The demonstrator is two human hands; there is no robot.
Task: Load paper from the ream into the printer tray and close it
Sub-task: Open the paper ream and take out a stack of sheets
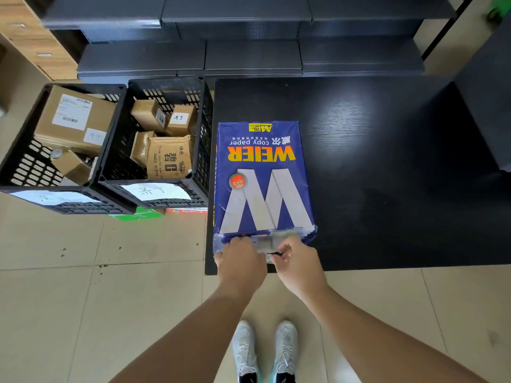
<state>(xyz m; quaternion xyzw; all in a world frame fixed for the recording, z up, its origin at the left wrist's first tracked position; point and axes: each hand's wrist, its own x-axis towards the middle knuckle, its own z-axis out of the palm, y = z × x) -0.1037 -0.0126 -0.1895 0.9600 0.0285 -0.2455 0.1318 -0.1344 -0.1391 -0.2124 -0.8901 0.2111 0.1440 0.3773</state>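
1. At the near left corner of the black table point(373, 167), the blue ream point(262, 178) lies flat with its printed face up and its short end toward the person, probably so that end can be worked on without reaching.
2. The left hand point(239, 262) is closed on the wrapper at the ream's near end, at the 6 o'clock edge of the pack, fingers curled over the crumpled blue paper; it seems to steady the pack as well as pull.
3. The right hand point(297, 262), just beside the left, pinches a flap of the same wrapper between thumb and fingertips. The two hands working close together suggest the wrapper is being torn or peeled open, the first step before any sheets can be lifted out.
4. The wrapper looks ragged and partly opened at that end, with a pale strip showing, though I cannot tell whether that is paper or the wrapper's inner side.
5. No printer or tray is visible, so loading and closing remain to be done.
6. At 9 o'clock from the ream, touching the table's side, a black crate point(154, 145) holds several small brown cartons and a brown packet marked baby wipes.
7. Further toward 9 o'clock, a second crate point(30, 161) holds a large labelled carton and smaller boxes.
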